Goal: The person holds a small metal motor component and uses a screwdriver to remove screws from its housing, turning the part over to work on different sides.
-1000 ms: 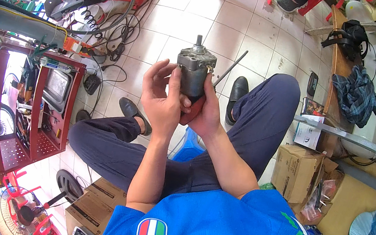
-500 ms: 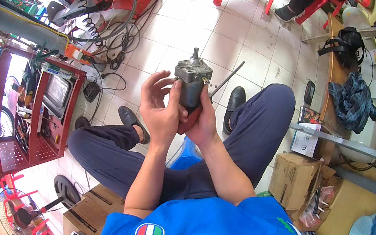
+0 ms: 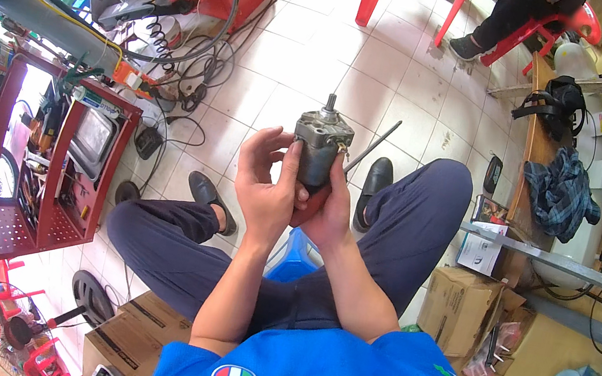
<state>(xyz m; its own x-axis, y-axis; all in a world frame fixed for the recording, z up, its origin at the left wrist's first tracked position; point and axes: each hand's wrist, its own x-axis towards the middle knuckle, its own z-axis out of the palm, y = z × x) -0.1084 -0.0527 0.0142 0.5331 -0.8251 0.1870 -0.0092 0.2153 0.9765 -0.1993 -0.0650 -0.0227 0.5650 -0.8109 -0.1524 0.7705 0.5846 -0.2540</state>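
Upright between my hands is a power tool [image 3: 317,162] with a dark grey metal head, a thin splined shaft [image 3: 331,103] pointing up and a red lower part. My right hand [image 3: 326,214] is closed around the lower body, its thumb along the right side near a small brass-coloured bit. On the other side, my left hand [image 3: 267,187] presses its thumb to the grey housing; some of its fingers are lifted and spread. My palms hide much of the red part. A dark rod [image 3: 375,146] shows just behind the tool; whether it is attached, I cannot tell.
Left stands a dark red tool rack [image 3: 44,246], with cables [image 3: 205,70] on the tiled floor beyond. A blue stool [image 3: 294,258] shows between my legs. Cardboard boxes [image 3: 460,300] and a bench [image 3: 530,157] are at right. Another person's shoe [image 3: 465,47] is near red plastic chairs [image 3: 382,0].
My view has shifted, so the floor and surroundings appear lower. The tool, held by both hands, sits slightly lower and further right in view. The grip looks much the same.
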